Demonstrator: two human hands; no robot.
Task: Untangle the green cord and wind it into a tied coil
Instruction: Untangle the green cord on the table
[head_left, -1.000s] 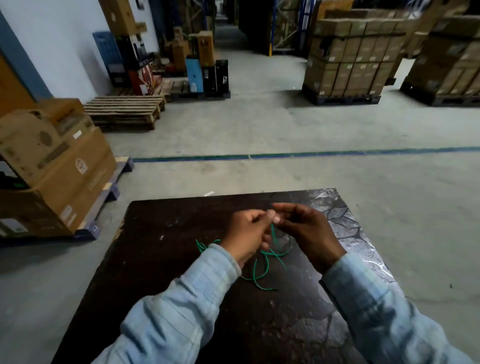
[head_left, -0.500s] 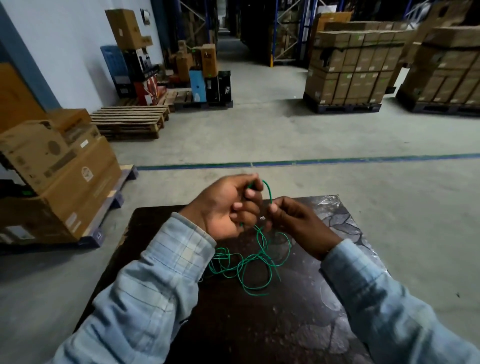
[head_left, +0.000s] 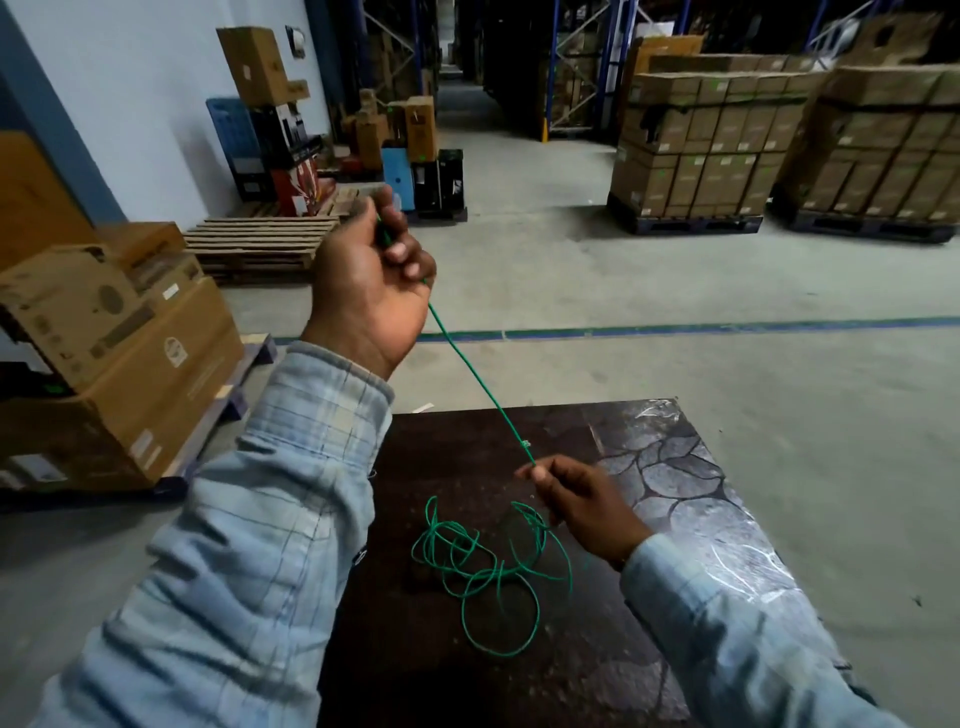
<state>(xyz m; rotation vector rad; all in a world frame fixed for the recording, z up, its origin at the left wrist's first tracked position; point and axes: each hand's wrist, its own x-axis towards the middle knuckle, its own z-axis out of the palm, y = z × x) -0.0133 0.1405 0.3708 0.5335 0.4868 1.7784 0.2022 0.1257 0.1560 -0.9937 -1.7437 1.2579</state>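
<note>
A thin green cord runs taut from my raised left hand down to my right hand. My left hand is a fist closed around the cord's upper part, held high above the table's far left corner. My right hand pinches the cord between thumb and fingers just above the dark table. Below and left of my right hand the rest of the cord lies in a loose tangle of several loops on the tabletop. A small pale bit sits on the cord just above my right hand.
The table's right side has a shiny cracked-stone patterned film. Cardboard boxes on a pallet stand at the left. Empty wooden pallets and stacked box pallets stand farther back on the concrete floor.
My left hand has risen up and away from the table, drawing a straight length of cord out of the tangle. My right hand stayed low, and the loops spread on the table.
</note>
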